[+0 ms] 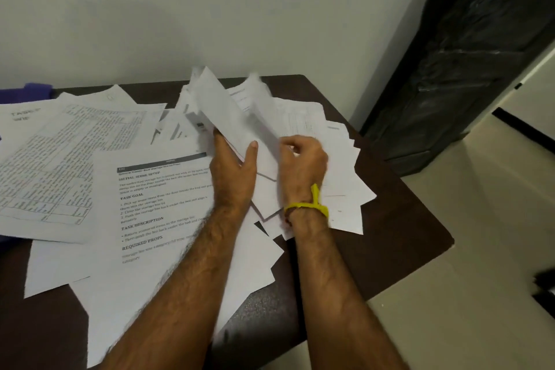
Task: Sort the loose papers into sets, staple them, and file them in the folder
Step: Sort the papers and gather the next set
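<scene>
Loose printed papers cover a dark brown table (405, 219). My left hand (232, 171) holds a raised bundle of sheets (228, 111) near the table's middle, thumb in front and fingers behind. My right hand (301, 164), with a yellow band on its wrist, has its fingers curled on the edge of a sheet in the messy pile (336, 159) at the right. A text page with headings (156, 207) lies flat under my left forearm. A page with a table (60, 159) lies at the left. No stapler shows.
A purple object (27, 91), possibly the folder, peeks out at the table's far left edge behind the papers. A white wall runs behind the table. A dark door (468, 54) stands open at the right, above a pale tiled floor (465, 279).
</scene>
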